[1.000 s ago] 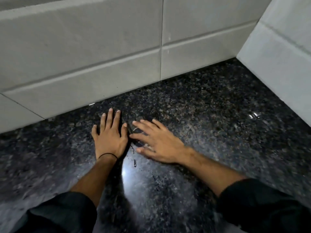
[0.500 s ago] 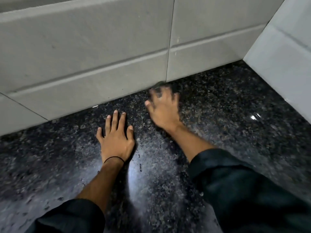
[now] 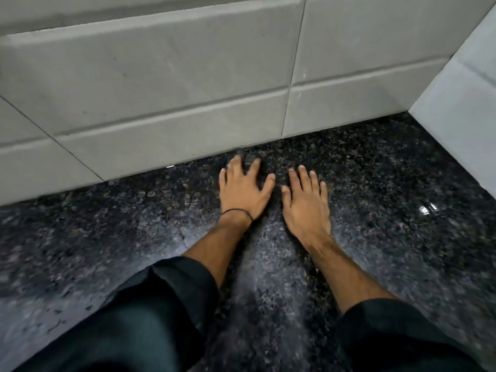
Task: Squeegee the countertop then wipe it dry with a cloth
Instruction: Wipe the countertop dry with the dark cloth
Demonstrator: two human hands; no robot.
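Countertop (image 3: 375,183) wet near back edge; left hand (image 3: 243,190) and right hand (image 3: 306,204) flat, splayed, holding nothing visible; advise overlapping strokes.

Glossy speckled black granite countertop (image 3: 389,210), matt grey wall tiles (image 3: 161,76)

A kitchen or bathroom corner in a home, by the look of it: a polished black speckled granite countertop (image 3: 375,210) runs back to a wall (image 3: 161,89) of large pale grey tiles with grooved joints, and a second tiled wall (image 3: 461,103) closes the corner on the right. The stone is glossy and throws back a bright glare near the front
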